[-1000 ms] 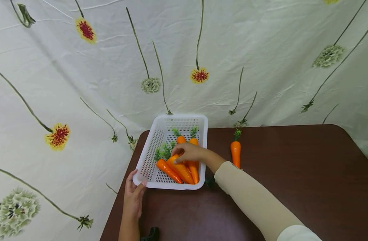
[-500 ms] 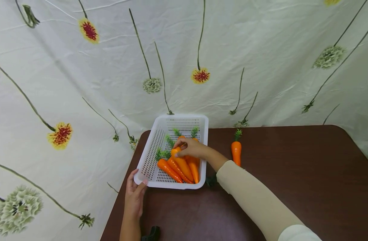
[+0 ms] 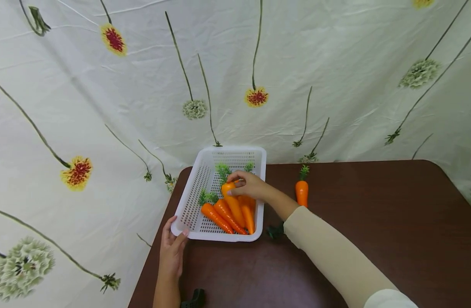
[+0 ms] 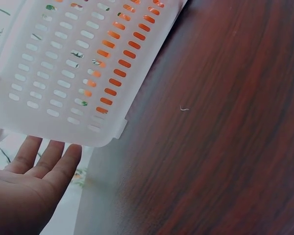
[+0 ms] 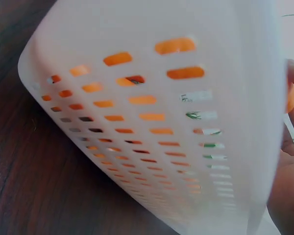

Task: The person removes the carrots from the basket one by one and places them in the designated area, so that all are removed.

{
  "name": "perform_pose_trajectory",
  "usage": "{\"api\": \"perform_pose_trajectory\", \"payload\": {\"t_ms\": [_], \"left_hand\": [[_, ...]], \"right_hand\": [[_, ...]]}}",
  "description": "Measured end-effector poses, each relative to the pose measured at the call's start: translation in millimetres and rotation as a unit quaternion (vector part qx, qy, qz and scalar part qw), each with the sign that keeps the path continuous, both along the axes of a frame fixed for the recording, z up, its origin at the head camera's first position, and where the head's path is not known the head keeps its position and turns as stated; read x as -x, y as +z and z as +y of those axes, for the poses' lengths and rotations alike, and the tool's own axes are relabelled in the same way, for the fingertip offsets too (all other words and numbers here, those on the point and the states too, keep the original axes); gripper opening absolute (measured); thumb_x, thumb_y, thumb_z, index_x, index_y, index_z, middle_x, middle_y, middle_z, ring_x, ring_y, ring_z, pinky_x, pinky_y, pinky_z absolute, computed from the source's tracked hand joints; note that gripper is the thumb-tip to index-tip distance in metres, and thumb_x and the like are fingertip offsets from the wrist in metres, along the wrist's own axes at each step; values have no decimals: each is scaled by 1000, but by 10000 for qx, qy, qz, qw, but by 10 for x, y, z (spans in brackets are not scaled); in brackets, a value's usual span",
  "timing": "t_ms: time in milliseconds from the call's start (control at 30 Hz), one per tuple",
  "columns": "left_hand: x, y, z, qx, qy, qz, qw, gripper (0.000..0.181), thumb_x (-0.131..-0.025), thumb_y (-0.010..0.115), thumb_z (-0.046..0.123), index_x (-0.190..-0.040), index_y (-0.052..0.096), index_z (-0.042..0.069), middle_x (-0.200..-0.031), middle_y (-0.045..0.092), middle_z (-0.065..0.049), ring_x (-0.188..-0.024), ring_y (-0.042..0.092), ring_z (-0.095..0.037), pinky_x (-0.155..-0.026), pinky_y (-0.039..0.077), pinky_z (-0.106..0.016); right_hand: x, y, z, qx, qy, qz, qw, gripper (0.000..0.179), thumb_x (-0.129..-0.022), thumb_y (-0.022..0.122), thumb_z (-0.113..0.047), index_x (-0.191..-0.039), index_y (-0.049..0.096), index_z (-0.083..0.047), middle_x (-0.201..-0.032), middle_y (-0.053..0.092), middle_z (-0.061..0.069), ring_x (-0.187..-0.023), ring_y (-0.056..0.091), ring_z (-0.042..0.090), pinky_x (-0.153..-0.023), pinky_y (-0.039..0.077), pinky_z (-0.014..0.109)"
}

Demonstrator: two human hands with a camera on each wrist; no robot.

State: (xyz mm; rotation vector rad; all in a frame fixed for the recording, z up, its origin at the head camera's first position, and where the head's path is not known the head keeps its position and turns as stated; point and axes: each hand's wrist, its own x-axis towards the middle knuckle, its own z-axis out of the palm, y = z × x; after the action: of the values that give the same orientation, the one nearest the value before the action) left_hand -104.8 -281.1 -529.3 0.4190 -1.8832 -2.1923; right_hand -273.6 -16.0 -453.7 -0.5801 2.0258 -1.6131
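A white plastic basket [image 3: 216, 235] with slotted walls holds several orange carrots with green tops. Over its middle, my right hand [image 3: 251, 186] pinches the thick upper end of one carrot [image 3: 235, 209] between thumb and fingers; that carrot's leafy top [image 3: 222, 170] points to the back. Two more carrots [image 3: 216, 217] lie to its left, and others lie partly hidden under the hand. My left hand [image 3: 171, 253] holds the basket's near left corner, thumb on the rim. In the left wrist view, its fingers [image 4: 51, 159] reach up to the basket's edge [image 4: 63, 139].
Another carrot [image 3: 302, 192] lies on the dark brown table [image 3: 374, 214], right of the basket, its tip hidden by the sleeve. A dark green item [image 3: 275, 231] sits beside the basket, and a dark object [image 3: 197, 296] is near the left forearm. A flowered cloth [image 3: 335, 64] hangs behind.
My right hand has shifted slightly back and right inside the basket, drawing the carrot's thick end along with it. The carrot beside it shows more fully. The left hand stays at the corner.
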Motion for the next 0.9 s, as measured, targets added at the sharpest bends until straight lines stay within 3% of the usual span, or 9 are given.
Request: {"api": "perform_pose_trajectory", "payload": {"t_ms": [300,633,900], "left_hand": [[0,-3,-3,74,-40,56,9999,59,-102,59,10,-153,31,18,-152,45,-7,-128,57,-18,-97,52,-17],[0,-9,1,62,-39,32,10000,60,-101,59,11,-153,31,20,-153,44,-7,-128,56,-18,-97,52,-16],[1,-9,11,64,-13,11,10000,59,-101,59,11,-153,32,19,-151,46,-6,-126,58,-17,-96,53,-17]], "right_hand": [[-29,31,115,229,-119,24,9997,42,-90,77,-20,-127,59,-14,-140,59,5,-128,58,26,-105,51,41],[-149,140,273,508,-397,119,9978,43,-90,76,-17,-128,60,-11,-141,57,8,-129,57,27,-100,53,37],[-232,215,434,971,-389,166,9944,45,-92,72,-13,-133,55,-5,-144,52,13,-132,55,32,-98,54,34]]}}
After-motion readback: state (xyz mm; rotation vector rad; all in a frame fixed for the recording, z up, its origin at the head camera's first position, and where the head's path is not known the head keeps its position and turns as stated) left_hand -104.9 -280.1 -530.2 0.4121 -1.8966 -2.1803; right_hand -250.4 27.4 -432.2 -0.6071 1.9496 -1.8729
